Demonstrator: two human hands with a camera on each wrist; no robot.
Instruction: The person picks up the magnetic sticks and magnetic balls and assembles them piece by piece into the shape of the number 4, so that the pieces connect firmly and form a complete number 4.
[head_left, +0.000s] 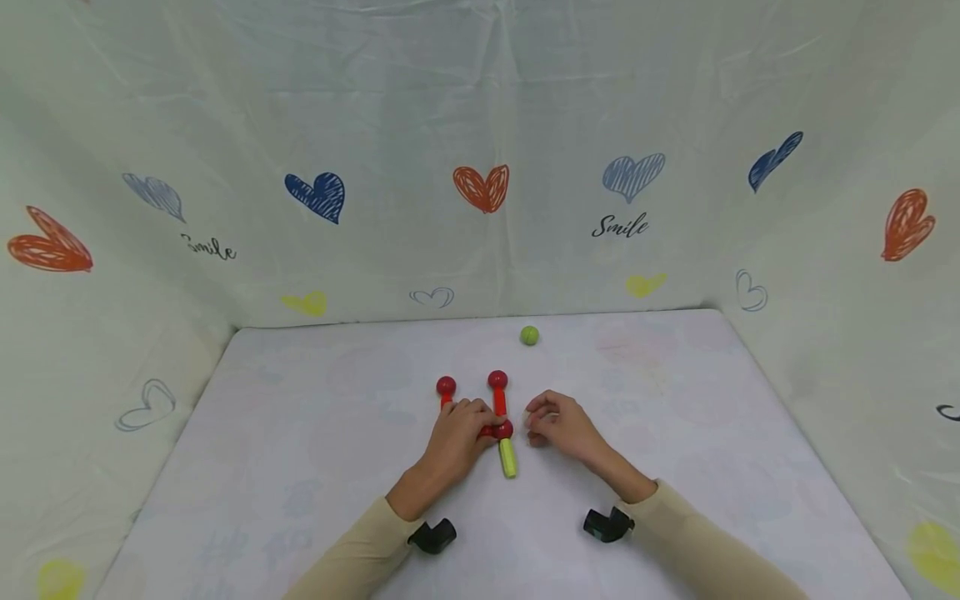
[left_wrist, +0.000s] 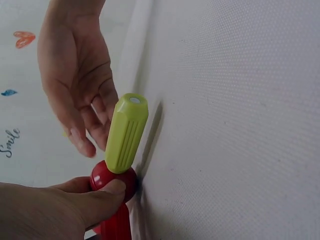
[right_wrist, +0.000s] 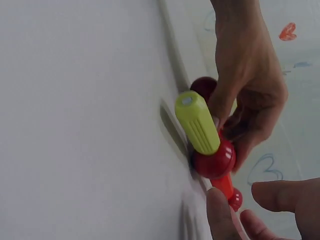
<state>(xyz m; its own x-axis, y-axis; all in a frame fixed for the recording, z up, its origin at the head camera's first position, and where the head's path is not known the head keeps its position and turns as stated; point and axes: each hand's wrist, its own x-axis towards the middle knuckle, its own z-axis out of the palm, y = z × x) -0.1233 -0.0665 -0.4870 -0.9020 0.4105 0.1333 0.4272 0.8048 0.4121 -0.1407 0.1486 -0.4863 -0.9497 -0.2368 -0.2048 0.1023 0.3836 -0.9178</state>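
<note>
Near the middle of the table my left hand [head_left: 454, 437] pinches a glossy red ball [head_left: 504, 429], its thumb [left_wrist: 112, 192] lying against the ball in the left wrist view. From that ball a yellow-green ribbed rod [head_left: 508, 460] with a small metal disc in its end points toward me. A red rod [head_left: 499, 402] runs away from it to another red ball [head_left: 497, 379]. Further left, a third red ball [head_left: 446, 386] tops a red rod partly hidden by the left hand. Just right of these pieces hovers my right hand [head_left: 566, 429], fingers loosely bent, holding nothing.
A small light green ball [head_left: 529, 335] lies toward the table's back edge. The white table [head_left: 300, 467] is enclosed by pale sheets [head_left: 480, 100] printed with hearts. A black wrist camera [head_left: 433, 536] is worn below the left hand, another [head_left: 608, 525] below the right.
</note>
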